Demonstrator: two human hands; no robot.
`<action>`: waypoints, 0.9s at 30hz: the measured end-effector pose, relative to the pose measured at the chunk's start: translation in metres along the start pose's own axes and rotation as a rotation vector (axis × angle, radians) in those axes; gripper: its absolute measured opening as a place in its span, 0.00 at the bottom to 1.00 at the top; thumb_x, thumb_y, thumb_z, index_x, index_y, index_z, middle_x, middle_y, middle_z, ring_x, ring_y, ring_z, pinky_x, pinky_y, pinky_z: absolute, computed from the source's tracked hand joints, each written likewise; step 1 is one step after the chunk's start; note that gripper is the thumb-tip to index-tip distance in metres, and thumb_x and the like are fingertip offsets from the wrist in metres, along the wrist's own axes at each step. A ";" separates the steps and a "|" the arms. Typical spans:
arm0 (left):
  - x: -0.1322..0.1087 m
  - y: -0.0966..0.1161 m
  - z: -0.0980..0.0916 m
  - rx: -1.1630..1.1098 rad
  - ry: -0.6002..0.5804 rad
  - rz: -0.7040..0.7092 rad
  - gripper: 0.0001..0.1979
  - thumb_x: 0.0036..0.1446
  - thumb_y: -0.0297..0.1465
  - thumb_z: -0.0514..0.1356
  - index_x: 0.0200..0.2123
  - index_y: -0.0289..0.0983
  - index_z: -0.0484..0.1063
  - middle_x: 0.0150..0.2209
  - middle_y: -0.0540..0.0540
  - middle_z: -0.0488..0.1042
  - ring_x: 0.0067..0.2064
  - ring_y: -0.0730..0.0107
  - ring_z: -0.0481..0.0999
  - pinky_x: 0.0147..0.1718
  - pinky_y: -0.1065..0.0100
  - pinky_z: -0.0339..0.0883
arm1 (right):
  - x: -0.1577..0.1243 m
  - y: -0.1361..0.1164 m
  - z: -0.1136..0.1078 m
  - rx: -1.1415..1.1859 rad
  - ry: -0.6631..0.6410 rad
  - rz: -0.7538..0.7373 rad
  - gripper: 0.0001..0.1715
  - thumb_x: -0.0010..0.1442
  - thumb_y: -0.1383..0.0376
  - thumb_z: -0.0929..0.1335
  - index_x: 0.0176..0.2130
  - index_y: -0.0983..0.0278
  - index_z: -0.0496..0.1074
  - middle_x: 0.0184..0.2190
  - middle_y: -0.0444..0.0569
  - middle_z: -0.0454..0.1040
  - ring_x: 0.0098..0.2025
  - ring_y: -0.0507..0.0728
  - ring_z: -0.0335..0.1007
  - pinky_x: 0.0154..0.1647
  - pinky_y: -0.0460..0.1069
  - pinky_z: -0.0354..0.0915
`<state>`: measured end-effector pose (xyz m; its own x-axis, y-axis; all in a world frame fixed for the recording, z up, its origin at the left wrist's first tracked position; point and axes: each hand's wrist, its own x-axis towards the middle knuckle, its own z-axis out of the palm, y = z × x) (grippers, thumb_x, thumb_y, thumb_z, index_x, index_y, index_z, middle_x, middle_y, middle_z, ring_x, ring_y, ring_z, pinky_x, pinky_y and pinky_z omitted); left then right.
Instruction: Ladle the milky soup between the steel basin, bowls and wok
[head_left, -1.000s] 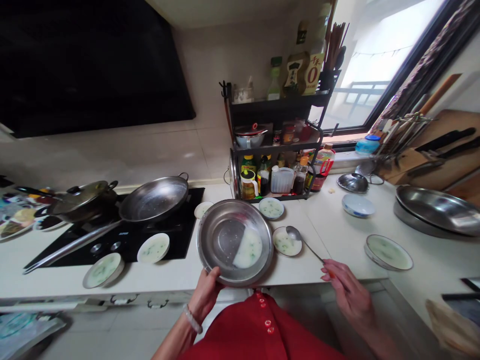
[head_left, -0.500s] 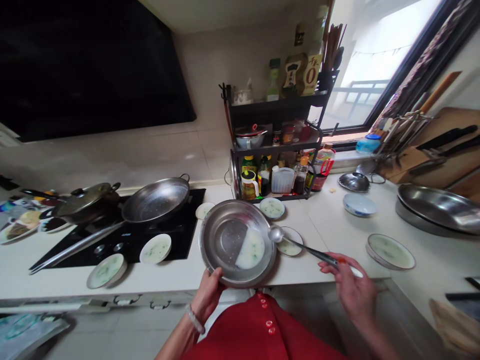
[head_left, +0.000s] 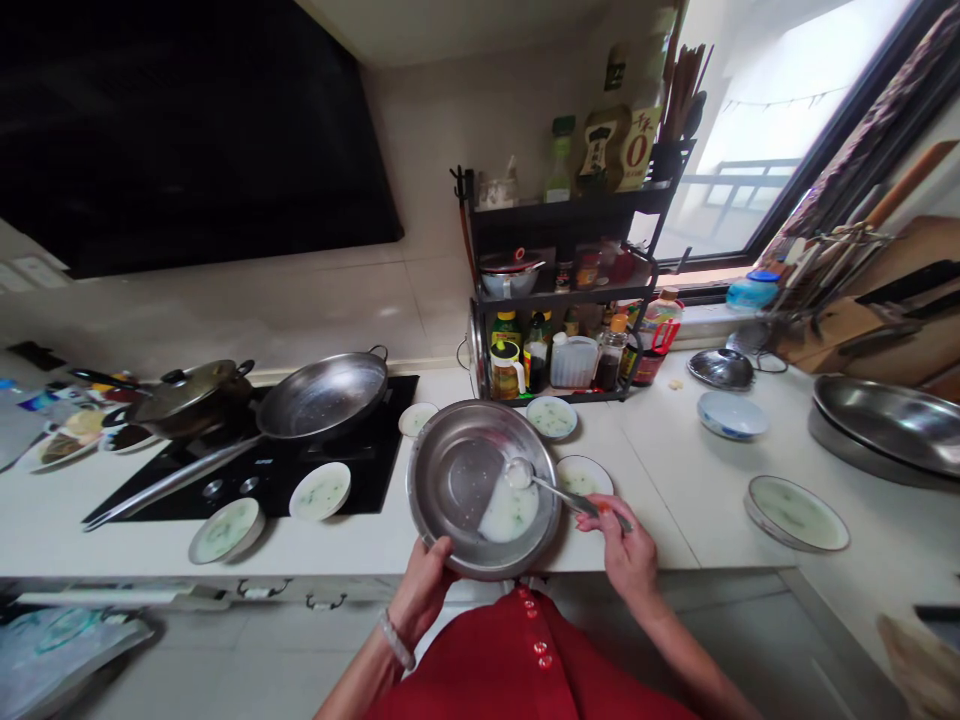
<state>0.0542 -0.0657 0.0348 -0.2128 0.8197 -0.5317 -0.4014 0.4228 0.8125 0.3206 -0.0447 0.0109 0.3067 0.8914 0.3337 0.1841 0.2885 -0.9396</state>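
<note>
My left hand (head_left: pixel 422 597) grips the near rim of a tilted steel basin (head_left: pixel 450 475) at the counter's front edge. A pool of pale batter with green flecks (head_left: pixel 510 512) lies in the basin's lower right. My right hand (head_left: pixel 626 548) is closed on the handle of a metal ladle (head_left: pixel 551 485), whose bowl sits inside the basin just above the batter. A small filled saucer (head_left: pixel 583 474) lies right beside the basin, under the ladle handle.
Other filled saucers (head_left: pixel 320 491) (head_left: pixel 225 529) (head_left: pixel 551 416) (head_left: pixel 797 511) dot the counter. A long-handled pan (head_left: pixel 319 398) and lidded pot (head_left: pixel 184 397) sit on the black hob. A condiment rack (head_left: pixel 559 290) stands behind; large steel trays (head_left: pixel 889 425) at right.
My right hand has swung the ladle left from over the small saucer into the basin, and the hand has come closer to the basin. My left hand keeps its hold on the rim.
</note>
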 end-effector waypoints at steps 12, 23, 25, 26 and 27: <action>-0.003 0.006 0.003 -0.031 0.011 0.007 0.09 0.41 0.23 0.60 0.29 0.36 0.67 0.20 0.54 0.70 0.21 0.76 0.68 0.22 0.74 0.65 | 0.012 -0.017 -0.007 0.285 0.198 0.342 0.22 0.52 0.49 0.72 0.34 0.64 0.73 0.25 0.48 0.77 0.23 0.58 0.75 0.29 0.52 0.73; 0.000 0.005 0.003 -0.019 0.000 0.000 0.10 0.42 0.22 0.59 0.32 0.35 0.68 0.22 0.52 0.73 0.23 0.73 0.71 0.23 0.72 0.66 | 0.009 -0.024 -0.017 0.255 0.203 0.294 0.19 0.54 0.51 0.71 0.34 0.65 0.74 0.25 0.49 0.77 0.24 0.58 0.76 0.27 0.51 0.74; 0.001 0.006 0.004 -0.020 0.000 0.004 0.10 0.42 0.23 0.59 0.32 0.35 0.68 0.21 0.53 0.71 0.22 0.73 0.70 0.22 0.72 0.65 | 0.010 -0.029 -0.021 0.269 0.210 0.286 0.18 0.54 0.52 0.71 0.33 0.66 0.74 0.24 0.48 0.76 0.23 0.57 0.75 0.27 0.51 0.74; 0.001 0.006 0.004 -0.023 0.000 0.006 0.10 0.42 0.23 0.59 0.32 0.35 0.68 0.21 0.53 0.71 0.22 0.74 0.70 0.22 0.73 0.64 | 0.011 -0.031 -0.024 0.274 0.220 0.284 0.17 0.54 0.53 0.71 0.32 0.66 0.74 0.24 0.48 0.76 0.23 0.57 0.75 0.27 0.51 0.74; 0.001 0.006 0.004 -0.025 -0.001 0.006 0.10 0.41 0.23 0.59 0.31 0.36 0.67 0.21 0.53 0.71 0.22 0.74 0.69 0.22 0.73 0.64 | 0.012 -0.033 -0.027 0.278 0.237 0.283 0.17 0.54 0.54 0.72 0.32 0.66 0.74 0.23 0.48 0.75 0.23 0.57 0.75 0.27 0.50 0.73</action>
<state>0.0551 -0.0613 0.0398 -0.2146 0.8227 -0.5264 -0.4225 0.4077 0.8095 0.3435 -0.0533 0.0477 0.5195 0.8535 0.0392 -0.1849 0.1571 -0.9701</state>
